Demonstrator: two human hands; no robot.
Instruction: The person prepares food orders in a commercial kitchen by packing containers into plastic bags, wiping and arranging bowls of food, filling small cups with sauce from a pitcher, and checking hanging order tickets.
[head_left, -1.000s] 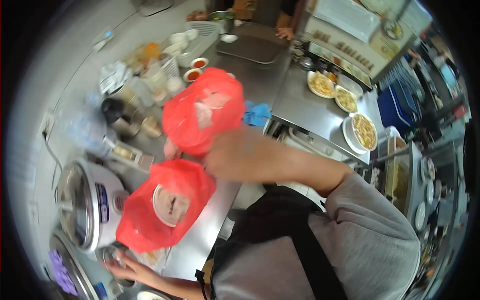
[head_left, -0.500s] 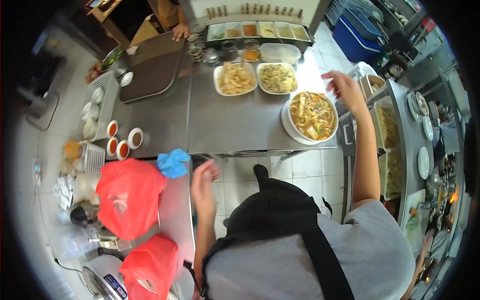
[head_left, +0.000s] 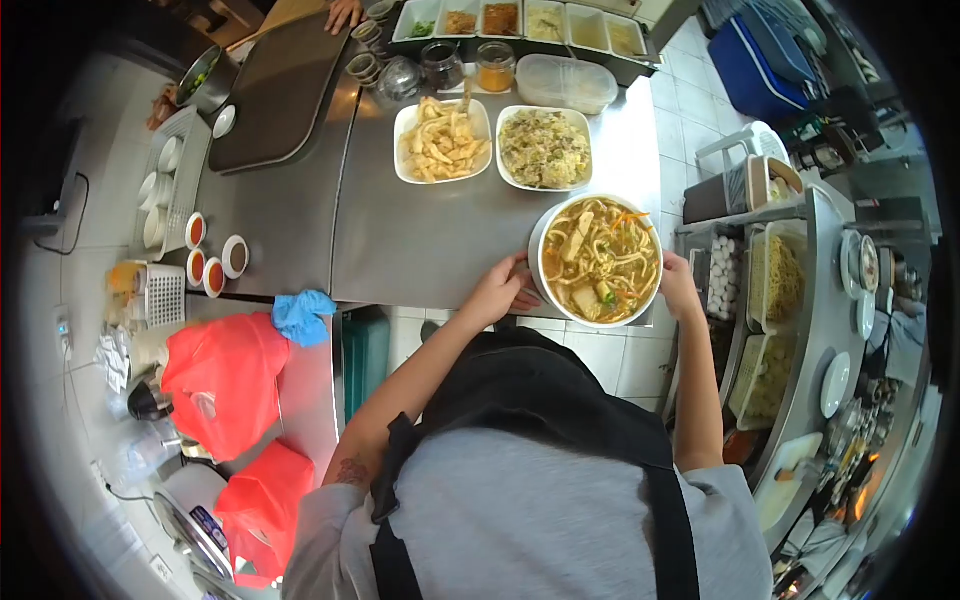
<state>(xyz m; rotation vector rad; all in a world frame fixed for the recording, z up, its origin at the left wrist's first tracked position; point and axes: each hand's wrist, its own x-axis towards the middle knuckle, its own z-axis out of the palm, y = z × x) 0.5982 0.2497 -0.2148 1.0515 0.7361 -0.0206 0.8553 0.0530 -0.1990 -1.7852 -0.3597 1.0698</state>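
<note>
A large white bowl of noodle soup, with thick noodles and shreds of carrot in brown broth, is at the steel counter's front right edge. My left hand grips it from the left, its fingertips partly hidden below the rim. On the opposite side my right hand holds the bowl, fingers tucked against its wall. Behind it stand a squarish white bowl of fried rice and another of pale fried strips.
Topping trays, glass jars and a lidded plastic box line the back. Left are a brown tray, sauce cups, a blue cloth and red bags. Another person's hand touches the tray. Shelves stand right.
Both hands, apart from the bowl before, have come to its two sides and taken hold. My view has shifted closer to the counter.
</note>
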